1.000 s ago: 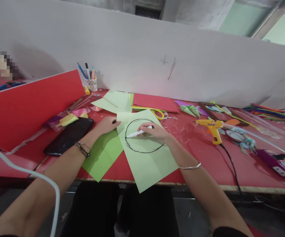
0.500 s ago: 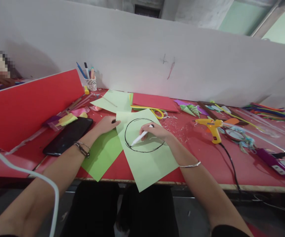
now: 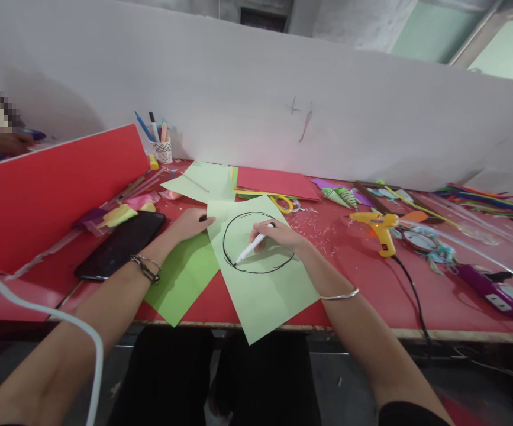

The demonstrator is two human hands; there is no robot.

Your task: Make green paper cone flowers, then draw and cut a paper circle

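My right hand (image 3: pixel 278 234) grips a white marker (image 3: pixel 248 251) in a writing hold. Its black tip rests on the lower left of a large black circle drawn on a pale green sheet (image 3: pixel 265 302). The circle's outline is doubled in places. At the sheet's upper left edge is my left hand (image 3: pixel 189 225), its fingers closed around a small black marker cap (image 3: pixel 202 218). Beneath the left wrist lies a brighter green sheet (image 3: pixel 183 278), partly covered by the forearm and the pale sheet.
A black phone (image 3: pixel 121 245) lies left of my forearm, near a standing red board (image 3: pixel 61 195). Behind are a pen cup (image 3: pixel 163 152), red sheets (image 3: pixel 276 182) and yellow-handled scissors (image 3: pixel 284 204). A yellow glue gun (image 3: pixel 378 225) and purple power strip (image 3: pixel 496 290) are right. A co-worker's hand (image 3: pixel 5 142) shows far left.
The view has shifted slightly. My hands and the marker tip stay in nearly the same place on the sheet. The co-worker's hand at far left has moved a little.
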